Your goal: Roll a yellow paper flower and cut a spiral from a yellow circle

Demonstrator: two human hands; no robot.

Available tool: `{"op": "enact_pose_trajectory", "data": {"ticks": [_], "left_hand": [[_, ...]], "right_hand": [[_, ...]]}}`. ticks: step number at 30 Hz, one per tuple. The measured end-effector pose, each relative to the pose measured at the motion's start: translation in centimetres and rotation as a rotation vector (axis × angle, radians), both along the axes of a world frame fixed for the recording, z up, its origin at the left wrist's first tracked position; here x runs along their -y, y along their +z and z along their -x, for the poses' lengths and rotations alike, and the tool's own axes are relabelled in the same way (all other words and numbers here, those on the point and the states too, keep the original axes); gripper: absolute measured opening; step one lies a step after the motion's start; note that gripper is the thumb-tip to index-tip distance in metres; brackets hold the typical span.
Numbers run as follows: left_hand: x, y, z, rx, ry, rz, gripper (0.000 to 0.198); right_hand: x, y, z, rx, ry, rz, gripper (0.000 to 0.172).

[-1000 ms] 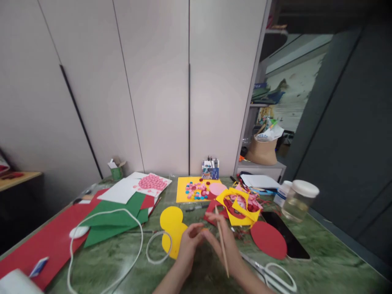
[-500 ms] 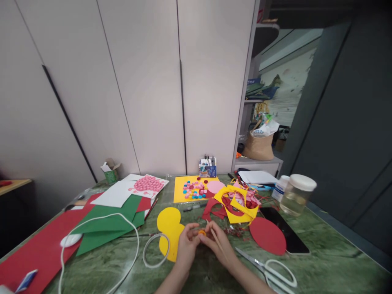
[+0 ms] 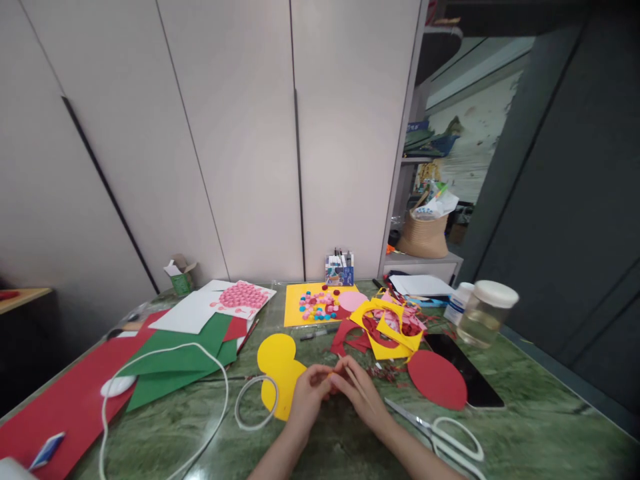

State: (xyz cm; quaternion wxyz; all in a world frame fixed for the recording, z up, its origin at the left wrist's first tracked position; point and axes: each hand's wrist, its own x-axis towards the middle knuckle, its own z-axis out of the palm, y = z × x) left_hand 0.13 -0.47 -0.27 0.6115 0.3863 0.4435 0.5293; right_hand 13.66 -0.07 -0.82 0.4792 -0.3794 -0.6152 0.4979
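My left hand (image 3: 309,395) and my right hand (image 3: 361,395) meet fingertip to fingertip above the near part of the table. Pinched between them is a small orange piece (image 3: 331,375), mostly hidden by the fingers; it looks like a small roll of paper. A thin pale stick (image 3: 355,380) lies along my right hand, held by its fingers. Left of my hands, a yellow paper cutout (image 3: 278,363) shaped like two joined rounds lies flat, partly behind my left hand. Scissors with white handles (image 3: 440,437) rest beside my right forearm.
A red paper oval (image 3: 437,380) overlaps a black phone (image 3: 473,373) at right, near a lidded jar (image 3: 487,317). Yellow and red paper scraps (image 3: 387,327) and a yellow sheet (image 3: 293,310) with coloured rolls lie beyond. A white cable (image 3: 226,393) loops over the left side.
My fingers have closed further round the orange piece, which shows less now. The right fingers have shifted slightly with the stick. The camera view has moved a little.
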Motion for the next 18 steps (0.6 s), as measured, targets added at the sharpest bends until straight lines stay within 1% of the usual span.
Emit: {"op": "enact_pose_trajectory", "data": {"ticks": [4, 9, 13, 16, 18], "left_hand": [[0.4, 0.3, -0.2, 0.055, -0.014, 0.051, 0.030], [0.7, 0.6, -0.1, 0.130, -0.026, 0.050, 0.032], [0.3, 0.1, 0.0, 0.117, -0.009, 0.052, 0.031], [0.0, -0.4, 0.0, 0.087, -0.006, 0.052, 0.032], [-0.1, -0.4, 0.0, 0.069, -0.003, 0.045, 0.032]], "right_hand": [[-0.1, -0.3, -0.3, 0.042, -0.013, -0.029, 0.020], [-0.6, -0.7, -0.4, 0.054, -0.027, -0.028, 0.019], [-1.0, -1.0, -0.4, 0.032, 0.001, 0.001, 0.023], [-1.0, -1.1, -0.5, 0.008, 0.051, 0.031, 0.024], [-1.0, -1.0, -0.6, -0.009, 0.082, 0.050, 0.025]]}}
